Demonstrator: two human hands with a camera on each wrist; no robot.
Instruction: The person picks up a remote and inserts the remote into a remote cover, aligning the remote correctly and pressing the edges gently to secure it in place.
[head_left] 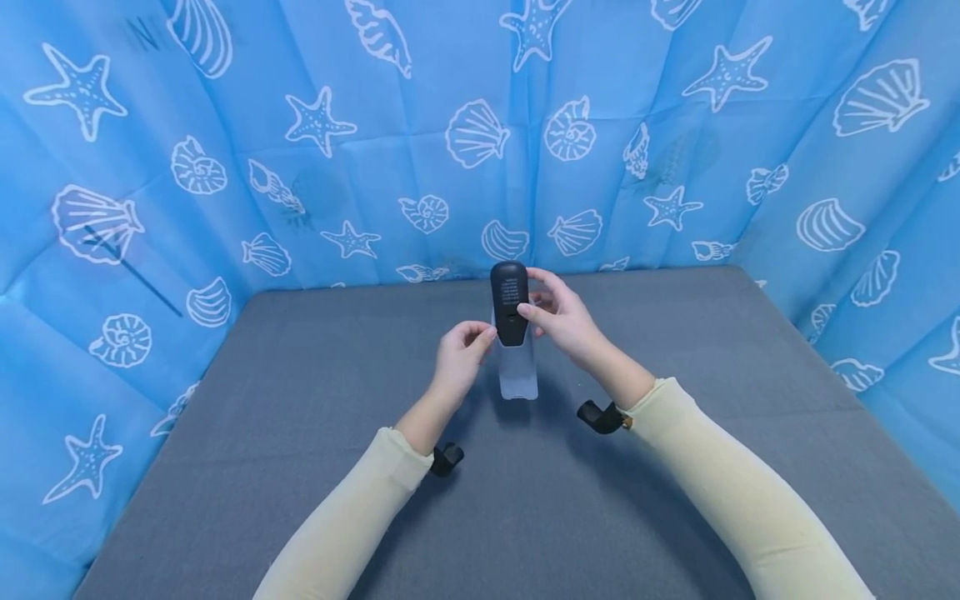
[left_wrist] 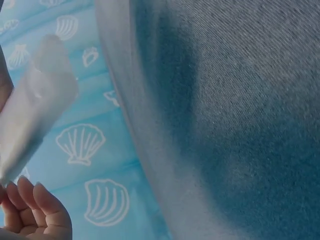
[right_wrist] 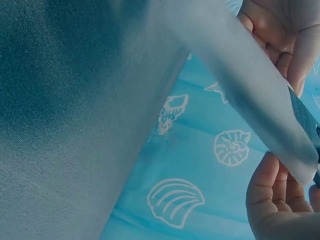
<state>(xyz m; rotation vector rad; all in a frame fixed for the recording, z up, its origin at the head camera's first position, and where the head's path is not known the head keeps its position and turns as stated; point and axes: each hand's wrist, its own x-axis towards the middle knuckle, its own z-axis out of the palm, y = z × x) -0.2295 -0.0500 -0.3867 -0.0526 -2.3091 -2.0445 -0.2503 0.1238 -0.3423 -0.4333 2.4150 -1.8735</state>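
A black remote control is held upright above the table, the side with small printed text showing. A translucent pale sleeve lies around its lower part and extends below it. My right hand grips the remote and sleeve from the right, thumb on the black side. From the left, my left hand pinches the sleeve's edge between thumb and finger. In the right wrist view the sleeve runs diagonally, with a dark strip of the remote at the right. The left wrist view shows the sleeve blurred.
A grey cloth-covered table lies under both hands. Behind it and at the sides hangs a blue curtain with white shells and starfish. Black curved pieces stick out at both wrists, beside the pale sleeves of the arms.
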